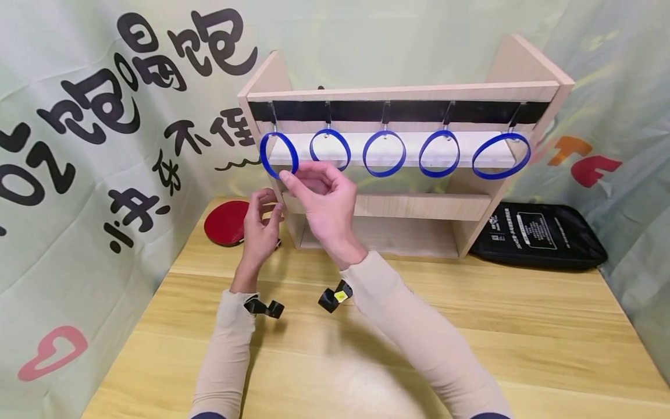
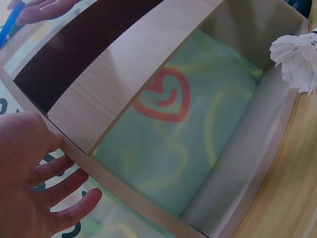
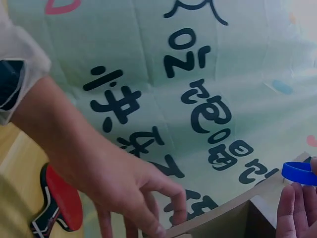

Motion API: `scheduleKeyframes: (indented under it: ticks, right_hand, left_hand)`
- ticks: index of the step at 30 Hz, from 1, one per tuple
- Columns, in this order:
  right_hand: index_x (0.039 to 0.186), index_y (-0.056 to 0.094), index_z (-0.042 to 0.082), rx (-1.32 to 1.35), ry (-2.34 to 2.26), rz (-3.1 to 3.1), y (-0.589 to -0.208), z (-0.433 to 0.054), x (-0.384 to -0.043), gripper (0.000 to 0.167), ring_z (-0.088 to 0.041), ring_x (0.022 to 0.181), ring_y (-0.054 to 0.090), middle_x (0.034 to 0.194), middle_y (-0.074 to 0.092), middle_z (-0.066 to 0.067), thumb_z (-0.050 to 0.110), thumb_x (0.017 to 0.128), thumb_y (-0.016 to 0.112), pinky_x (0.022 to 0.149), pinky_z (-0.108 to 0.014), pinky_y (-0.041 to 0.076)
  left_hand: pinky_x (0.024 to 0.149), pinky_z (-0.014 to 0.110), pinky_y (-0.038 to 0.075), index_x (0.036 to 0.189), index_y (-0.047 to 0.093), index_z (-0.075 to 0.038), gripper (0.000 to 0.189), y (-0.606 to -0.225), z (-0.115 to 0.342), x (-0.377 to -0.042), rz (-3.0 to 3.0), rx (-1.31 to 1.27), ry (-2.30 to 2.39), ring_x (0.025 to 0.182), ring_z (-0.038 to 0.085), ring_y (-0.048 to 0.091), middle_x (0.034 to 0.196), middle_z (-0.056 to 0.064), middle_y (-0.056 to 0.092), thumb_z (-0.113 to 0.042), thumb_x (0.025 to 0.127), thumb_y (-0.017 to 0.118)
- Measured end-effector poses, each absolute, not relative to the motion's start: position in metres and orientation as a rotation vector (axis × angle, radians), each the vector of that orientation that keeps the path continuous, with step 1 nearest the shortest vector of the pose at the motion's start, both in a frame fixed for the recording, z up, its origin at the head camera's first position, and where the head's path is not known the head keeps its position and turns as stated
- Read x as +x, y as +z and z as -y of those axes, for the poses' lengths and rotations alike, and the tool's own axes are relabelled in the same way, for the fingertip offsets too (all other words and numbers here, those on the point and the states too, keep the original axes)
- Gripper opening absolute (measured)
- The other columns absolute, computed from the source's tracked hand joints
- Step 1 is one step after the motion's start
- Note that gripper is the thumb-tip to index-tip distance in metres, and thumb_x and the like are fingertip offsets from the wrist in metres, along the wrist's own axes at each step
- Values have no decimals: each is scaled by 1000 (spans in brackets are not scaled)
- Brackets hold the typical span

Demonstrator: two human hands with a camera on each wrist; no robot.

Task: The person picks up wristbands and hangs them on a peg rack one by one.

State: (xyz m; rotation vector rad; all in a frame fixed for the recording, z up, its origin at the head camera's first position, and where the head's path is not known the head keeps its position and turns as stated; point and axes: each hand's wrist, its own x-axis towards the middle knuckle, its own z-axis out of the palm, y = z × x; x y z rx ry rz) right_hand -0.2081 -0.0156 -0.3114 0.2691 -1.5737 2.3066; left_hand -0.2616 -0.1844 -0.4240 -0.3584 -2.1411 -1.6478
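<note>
A row of blue silicone wristbands hangs from metal hooks on a black strip along the wooden shelf [image 1: 398, 206]. My right hand [image 1: 331, 206] pinches the lower edge of the leftmost wristband [image 1: 295, 157], which is still at its hook. In the right wrist view, fingers touch the underside of that wristband [image 3: 298, 174]. My left hand [image 1: 262, 227] is beside the shelf's left side panel, fingers loosely bent and holding nothing; the left wrist view has this hand [image 2: 29, 183] near the panel's edge. Another wristband [image 1: 384, 173] hangs in the middle of the row.
A red table tennis paddle [image 1: 225, 224] lies left of the shelf. On the right is a black case [image 1: 539, 235]. A white shuttlecock [image 2: 296, 62] shows in the left wrist view. A printed curtain [image 1: 78, 244] hangs behind and beside the wooden table [image 1: 293, 361].
</note>
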Motion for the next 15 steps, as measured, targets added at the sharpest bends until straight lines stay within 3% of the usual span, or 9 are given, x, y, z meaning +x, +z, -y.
scheduleKeyframes:
  ticks: [6,15]
  right_hand:
    - [114,78,1,274,2263,1602,-319,14,-205,25,-10,89,80,107,81,-16,8,92,88,83,-26,68]
    - [118,75,-4,318,2287,1643,-332,8,-199,26,-8,94,78,112,80,-18,4,95,84,88,-28,68]
  left_hand:
    - [81,17,62,139,54,1,31,-423,184,-262,2137,-363,-1653,114,37,69,133,24,66,-2,109,61]
    - [83,18,61,138,54,1,30,-424,184,-261,2154,-349,-1643,115,34,69,135,23,66,-5,110,61]
